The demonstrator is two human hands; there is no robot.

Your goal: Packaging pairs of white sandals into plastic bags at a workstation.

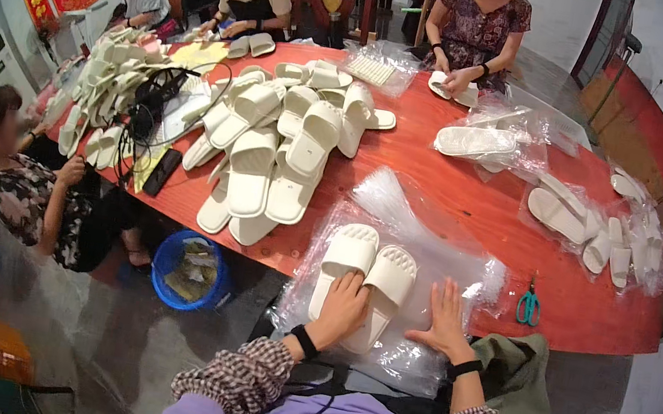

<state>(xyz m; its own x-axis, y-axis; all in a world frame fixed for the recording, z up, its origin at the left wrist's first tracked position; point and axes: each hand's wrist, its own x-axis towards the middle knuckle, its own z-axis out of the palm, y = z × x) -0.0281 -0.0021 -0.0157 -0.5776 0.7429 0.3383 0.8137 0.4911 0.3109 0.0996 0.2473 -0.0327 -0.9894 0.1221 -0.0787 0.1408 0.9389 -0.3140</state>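
Note:
A pair of cream slippers lies side by side in front of me, toes pointing away, on a stack of clear plastic bags. My left hand is closed on the pair where the two meet, just behind the straps; its fingertips are partly hidden there. To the right of the slippers, my right hand is spread open with its fingers on the clear plastic. Teal-handled scissors lie on the red table beyond that hand's right side.
Loose slippers are heaped on the red table at left, with black cables beside them. Bagged slippers lie at right. A blue bin stands on the floor at left. Several people sit around the table.

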